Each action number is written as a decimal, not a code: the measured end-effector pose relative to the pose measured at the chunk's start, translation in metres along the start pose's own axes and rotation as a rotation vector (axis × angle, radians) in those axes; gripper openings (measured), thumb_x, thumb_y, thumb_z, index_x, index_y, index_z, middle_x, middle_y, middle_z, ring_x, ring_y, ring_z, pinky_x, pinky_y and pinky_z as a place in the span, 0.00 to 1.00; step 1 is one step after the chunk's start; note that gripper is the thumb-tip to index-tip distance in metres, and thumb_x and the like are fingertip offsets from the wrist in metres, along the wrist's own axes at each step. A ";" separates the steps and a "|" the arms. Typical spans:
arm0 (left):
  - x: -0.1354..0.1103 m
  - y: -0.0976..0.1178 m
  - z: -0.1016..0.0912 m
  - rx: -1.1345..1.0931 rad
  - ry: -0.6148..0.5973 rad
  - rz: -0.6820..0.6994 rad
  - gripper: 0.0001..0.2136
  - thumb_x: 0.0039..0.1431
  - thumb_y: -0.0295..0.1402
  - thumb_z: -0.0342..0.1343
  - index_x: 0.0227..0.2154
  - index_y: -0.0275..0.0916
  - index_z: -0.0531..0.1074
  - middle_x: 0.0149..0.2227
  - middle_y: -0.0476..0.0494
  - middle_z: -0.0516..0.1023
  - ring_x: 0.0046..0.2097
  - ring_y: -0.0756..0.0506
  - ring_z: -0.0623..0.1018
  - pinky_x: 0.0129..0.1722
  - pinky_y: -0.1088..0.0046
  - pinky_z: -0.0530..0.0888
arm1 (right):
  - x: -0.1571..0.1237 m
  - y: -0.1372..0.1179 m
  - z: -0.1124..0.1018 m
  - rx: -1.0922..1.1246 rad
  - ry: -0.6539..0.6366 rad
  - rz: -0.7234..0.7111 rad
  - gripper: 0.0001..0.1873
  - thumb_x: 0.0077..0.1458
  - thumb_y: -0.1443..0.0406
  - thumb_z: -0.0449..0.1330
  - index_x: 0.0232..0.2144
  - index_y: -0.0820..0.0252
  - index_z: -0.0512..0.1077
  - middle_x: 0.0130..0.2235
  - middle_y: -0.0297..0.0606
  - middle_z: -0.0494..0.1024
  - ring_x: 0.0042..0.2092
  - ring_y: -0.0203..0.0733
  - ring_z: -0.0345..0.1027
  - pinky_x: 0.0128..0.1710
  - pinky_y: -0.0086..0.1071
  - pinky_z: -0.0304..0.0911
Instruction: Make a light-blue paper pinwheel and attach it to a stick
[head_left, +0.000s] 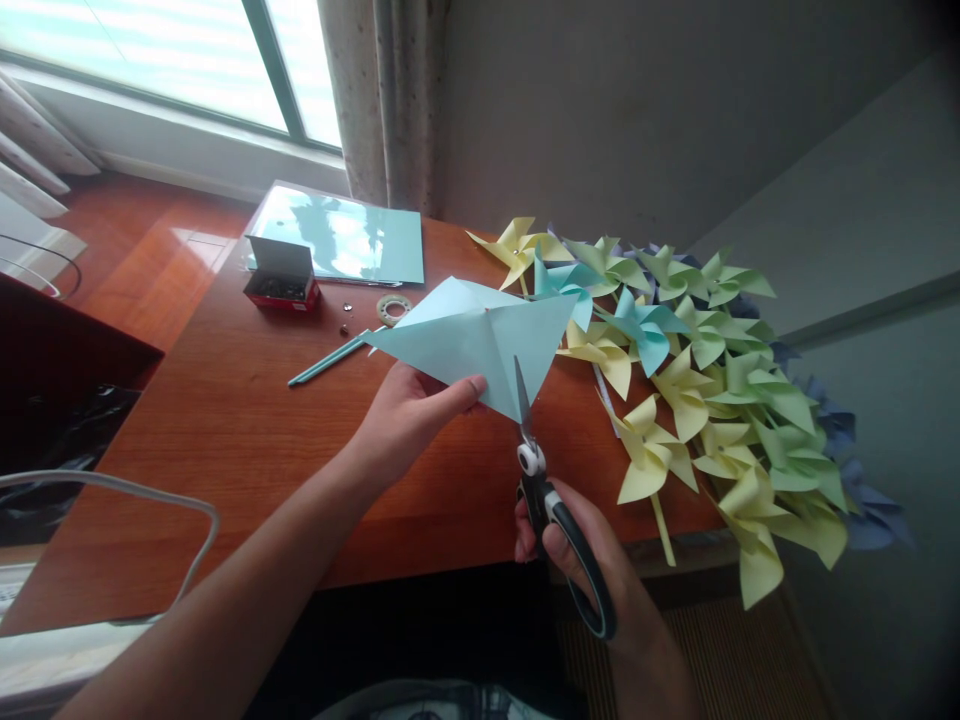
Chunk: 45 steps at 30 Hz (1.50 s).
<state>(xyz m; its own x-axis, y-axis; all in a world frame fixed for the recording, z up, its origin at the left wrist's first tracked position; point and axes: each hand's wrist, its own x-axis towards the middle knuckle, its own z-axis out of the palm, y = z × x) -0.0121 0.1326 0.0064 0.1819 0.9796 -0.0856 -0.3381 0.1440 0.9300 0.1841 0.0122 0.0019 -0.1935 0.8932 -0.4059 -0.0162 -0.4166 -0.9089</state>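
My left hand [412, 405] pinches the near edge of a light-blue paper sheet [457, 335], thumb on top and fingers underneath. The sheet is creased, with fold lines meeting near its middle, and it is held above the table. Black-and-white scissors [531, 460] are gripped in my right hand [574, 545], with fingers through the handles. Their blades lie at the sheet's near corner, pointing toward its centre. Just beyond the sheet is a roll of tape [394, 309]. Thin light-blue sticks [328, 362] rest left of it.
Many finished paper pinwheels [649, 450] in yellow, green, blue and purple crowd the right side of the wooden table [300, 480]. A small open red box [283, 285] of dark bits stands at the back left, before light-blue sheets [375, 245] in a clear sleeve. A white cable [150, 490] curves at left.
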 end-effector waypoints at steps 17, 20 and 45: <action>-0.001 0.003 0.003 0.058 0.028 0.002 0.06 0.51 0.31 0.66 0.31 0.35 0.76 0.28 0.47 0.80 0.29 0.47 0.77 0.31 0.73 0.74 | 0.000 -0.005 0.003 -0.014 0.015 0.018 0.28 0.53 0.41 0.64 0.40 0.59 0.71 0.31 0.35 0.70 0.33 0.41 0.67 0.34 0.34 0.61; -0.001 0.002 0.003 0.043 0.029 0.010 0.08 0.51 0.31 0.67 0.33 0.36 0.77 0.28 0.47 0.80 0.29 0.48 0.78 0.31 0.73 0.74 | 0.000 -0.005 0.003 -0.015 0.016 0.022 0.29 0.53 0.41 0.64 0.39 0.60 0.71 0.31 0.35 0.69 0.33 0.41 0.67 0.34 0.34 0.61; -0.001 0.003 0.003 0.061 0.034 0.004 0.07 0.50 0.31 0.66 0.31 0.36 0.76 0.27 0.46 0.80 0.30 0.47 0.78 0.31 0.73 0.74 | 0.000 -0.005 0.003 -0.042 0.028 0.014 0.29 0.52 0.40 0.63 0.39 0.59 0.71 0.30 0.36 0.71 0.33 0.42 0.68 0.33 0.34 0.62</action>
<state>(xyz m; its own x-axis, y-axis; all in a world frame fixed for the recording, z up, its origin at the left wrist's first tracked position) -0.0105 0.1313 0.0103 0.1489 0.9845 -0.0925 -0.2818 0.1319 0.9504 0.1810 0.0134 0.0070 -0.1658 0.8921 -0.4204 0.0276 -0.4219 -0.9062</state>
